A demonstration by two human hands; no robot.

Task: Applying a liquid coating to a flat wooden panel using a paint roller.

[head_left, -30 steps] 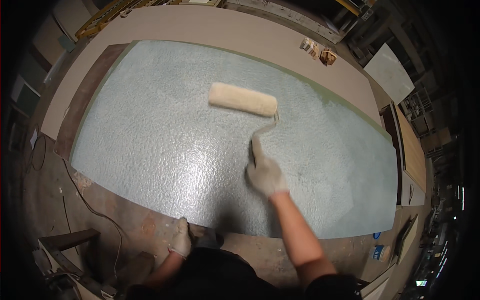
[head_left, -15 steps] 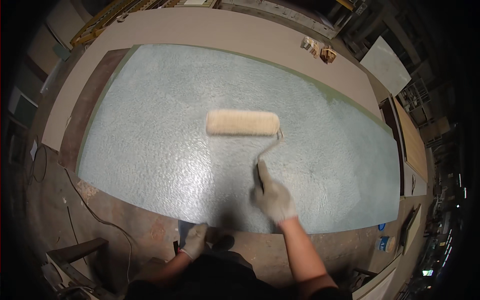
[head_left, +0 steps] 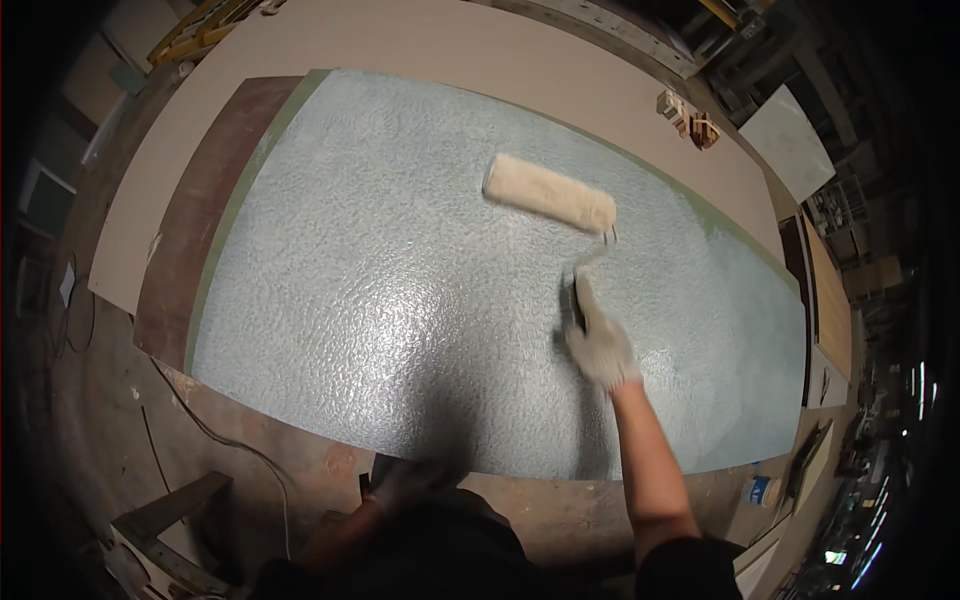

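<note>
My right hand (head_left: 602,345), in a pale work glove, is closed round the dark handle of a paint roller (head_left: 550,193). The fluffy cream sleeve lies tilted against the upper middle of a large panel (head_left: 300,250), its right end lower than its left. A wet, glossy, textured coat in pale blue-grey covers most of this panel. Its right part looks duller, and a green strip runs along the left and far edges. My left hand (head_left: 400,485), also gloved, is low by my body next to the panel's near edge. Shadow and blur hide its fingers.
A brown board (head_left: 190,220) and a larger beige board (head_left: 420,35) extend under the panel. Small wood blocks (head_left: 688,120) sit on the beige board. A paint bucket (head_left: 764,490) stands at lower right; a cable (head_left: 230,440) crosses the floor at left.
My right hand has pushed the roller away from me and to the right, and the sleeve has turned from level to slanted. The whole view has shifted and tilted slightly.
</note>
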